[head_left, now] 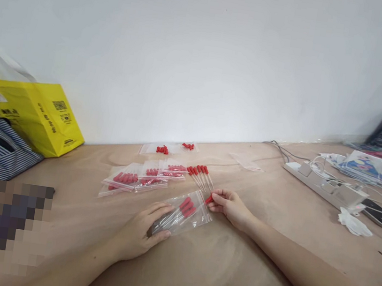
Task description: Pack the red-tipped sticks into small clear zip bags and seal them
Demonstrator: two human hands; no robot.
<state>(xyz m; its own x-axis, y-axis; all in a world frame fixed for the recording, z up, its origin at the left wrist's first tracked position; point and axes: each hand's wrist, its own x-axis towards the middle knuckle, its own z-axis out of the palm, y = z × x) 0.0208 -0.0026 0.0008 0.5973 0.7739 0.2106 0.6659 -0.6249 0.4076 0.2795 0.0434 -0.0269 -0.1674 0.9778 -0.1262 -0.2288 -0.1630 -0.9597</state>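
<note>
Right hand (227,206) pinches what seems 1 red-tipped rod (209,199), beside clear bag (201,217); half-closed left hand (141,230) grips its left end.

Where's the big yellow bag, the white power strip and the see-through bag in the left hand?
Yellow bag (62,130): head view, side panel.
Power strip (312,184): head view, long white body.
See-through bag (201,216): head view, plastic beside the red ends.

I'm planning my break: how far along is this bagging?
Looks done: the overlapping bags showing red-ended sticks. In hand: the left hand holds a bag with sticks inside; the right hand pinches one red-ended stick. Apparently left: the loose row of sticks beyond.
</note>
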